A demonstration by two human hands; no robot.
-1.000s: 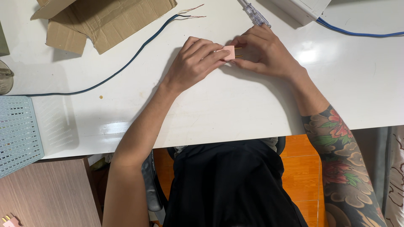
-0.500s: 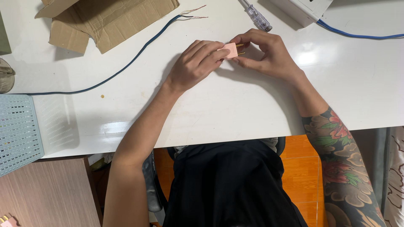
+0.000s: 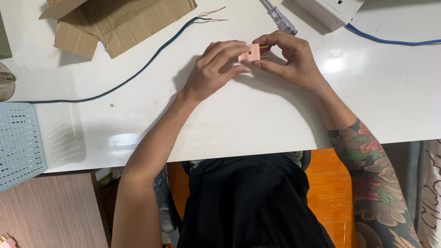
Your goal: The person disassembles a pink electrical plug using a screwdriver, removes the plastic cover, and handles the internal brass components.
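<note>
A small pink plug (image 3: 250, 53) with two brass pins pointing right is held above the white table (image 3: 229, 115). My left hand (image 3: 216, 69) pinches its left side with the fingertips. My right hand (image 3: 289, 59) curls around the pin end, thumb under the plug. A dark blue cable (image 3: 138, 69) with bared wire ends lies to the left of my hands, apart from the plug. A clear-handled screwdriver (image 3: 279, 17) lies just beyond my right hand.
Torn cardboard (image 3: 119, 20) lies at the back left. A white box (image 3: 328, 10) with a blue cable (image 3: 390, 40) sits at the back right. A pale perforated basket (image 3: 18, 142) is at the left edge, a wooden surface (image 3: 50, 211) below it.
Both hands have shifted a little with the plug; it is turned so its flat pink face and brass pins show more plainly. The screwdriver is more exposed.
</note>
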